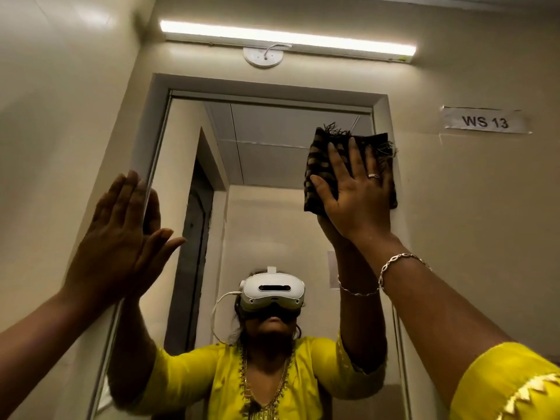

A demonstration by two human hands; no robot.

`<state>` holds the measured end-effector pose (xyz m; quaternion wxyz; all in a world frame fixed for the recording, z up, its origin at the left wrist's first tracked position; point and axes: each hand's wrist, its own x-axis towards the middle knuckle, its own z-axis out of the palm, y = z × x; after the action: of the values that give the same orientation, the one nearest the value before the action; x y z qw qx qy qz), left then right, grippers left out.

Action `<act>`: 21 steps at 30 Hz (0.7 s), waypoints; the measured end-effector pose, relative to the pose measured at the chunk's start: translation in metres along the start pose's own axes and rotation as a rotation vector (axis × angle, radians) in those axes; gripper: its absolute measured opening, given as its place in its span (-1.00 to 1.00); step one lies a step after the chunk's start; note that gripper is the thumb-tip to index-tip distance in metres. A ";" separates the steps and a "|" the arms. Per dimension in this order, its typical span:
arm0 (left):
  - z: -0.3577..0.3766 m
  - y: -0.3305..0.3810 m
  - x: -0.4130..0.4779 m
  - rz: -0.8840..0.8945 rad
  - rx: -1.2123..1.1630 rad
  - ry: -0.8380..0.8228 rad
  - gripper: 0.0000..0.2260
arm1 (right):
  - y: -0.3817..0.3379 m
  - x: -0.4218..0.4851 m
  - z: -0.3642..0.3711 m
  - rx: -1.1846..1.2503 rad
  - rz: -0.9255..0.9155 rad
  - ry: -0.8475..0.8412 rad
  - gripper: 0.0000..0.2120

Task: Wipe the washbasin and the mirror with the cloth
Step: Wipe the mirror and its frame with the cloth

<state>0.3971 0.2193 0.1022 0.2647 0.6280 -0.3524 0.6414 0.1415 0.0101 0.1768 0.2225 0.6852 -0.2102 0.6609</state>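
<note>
So the cream wall point(469, 207) takes up most of the view, and the mirror point(272, 207) is set into it in a pale frame, with a lit tube light point(288, 37) mounted just above. The washbasin isn't seen anywhere in this shot.

The mirror step looks to be the one in hand. The left hand point(121, 225) is laid flat against the mirror's left edge, its fingers point(127, 192) straight and pressed together, thumb angled off to the side; it's probably there as a brace. The right hand point(354, 195) is raised to the upper right part of the glass, with its fingers point(353, 153) spread wide and flat, nothing curled or pinched.

The cloth point(321, 153), dark, checked and frayed along the top, is pinned under that palm against the glass, touching the right frame.

A paper label point(485, 121) reading WS 13 is stuck on the wall near that corner. A ring point(373, 176) is worn on the right hand.

Next, even palm pressure would be needed so the cloth gets dragged across the uncovered glass instead of slipping out.
</note>
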 end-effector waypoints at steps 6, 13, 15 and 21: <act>-0.020 0.018 -0.003 0.008 -0.185 0.086 -0.16 | -0.026 -0.016 0.006 -0.005 0.130 -0.003 -0.43; -0.032 0.021 -0.005 -0.001 -0.234 0.081 -0.25 | -0.074 -0.018 0.014 0.032 0.148 -0.010 -0.42; -0.029 0.018 -0.006 -0.003 -0.229 0.075 -0.27 | -0.092 -0.018 0.018 0.054 0.123 -0.006 -0.41; -0.019 0.013 -0.008 0.027 -0.279 0.088 -0.27 | -0.156 -0.012 0.033 0.085 0.002 -0.024 -0.40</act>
<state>0.3759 0.2275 0.0939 0.3560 0.5517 -0.4343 0.6166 0.2586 0.1176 0.1596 0.1901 0.7017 -0.1852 0.6612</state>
